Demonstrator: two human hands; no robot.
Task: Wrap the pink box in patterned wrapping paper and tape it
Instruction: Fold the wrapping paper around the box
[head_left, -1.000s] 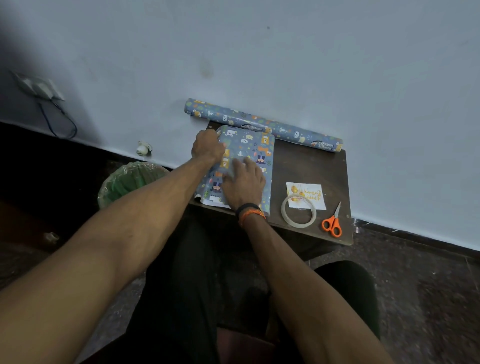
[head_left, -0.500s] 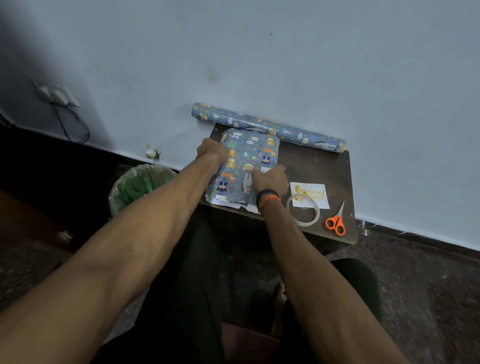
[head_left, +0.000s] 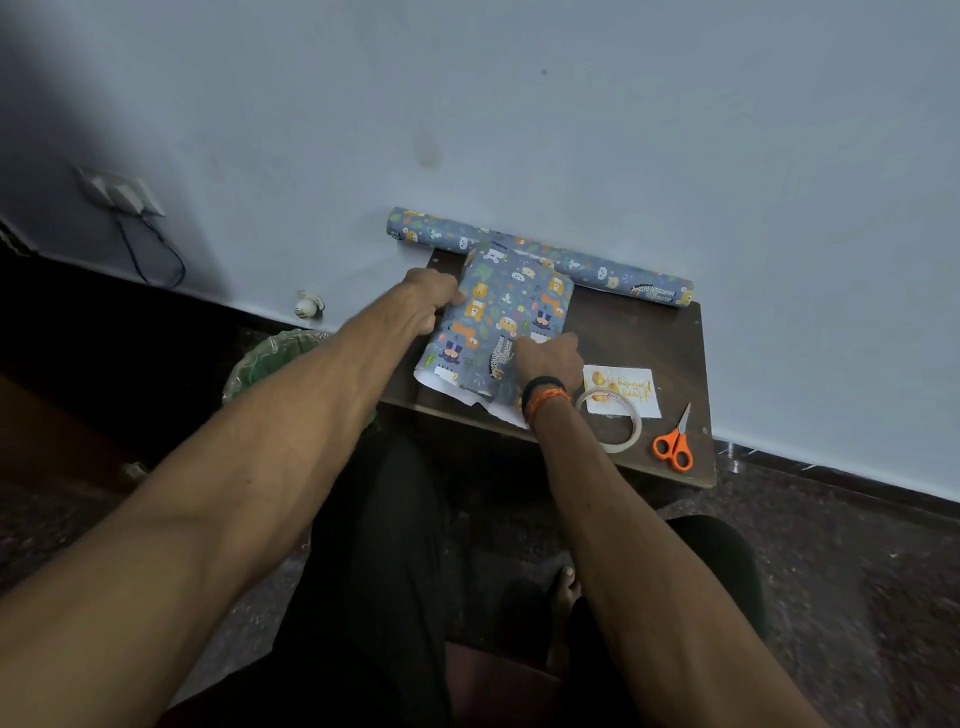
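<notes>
On the small brown table (head_left: 644, 338), paper-covered box (head_left: 506, 317) gripped at its left edge by curled left hand (head_left: 434, 301), pressed near its lower right by right hand (head_left: 548, 358), fingers curled; right of it, card (head_left: 631, 387) with unreadable yellow writing, tape roll (head_left: 613, 423), orange scissors (head_left: 675, 441).

Blue animal-print paper (head_left: 511, 306), orange scissors (head_left: 674, 450)

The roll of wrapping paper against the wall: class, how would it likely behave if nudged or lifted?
The roll of wrapping paper is a long cylinder lying on its side, so it would probably roll if pushed. Its left end overhangs the table, so it might tip off. Being rolled paper, it is probably light and dents easily.
</notes>
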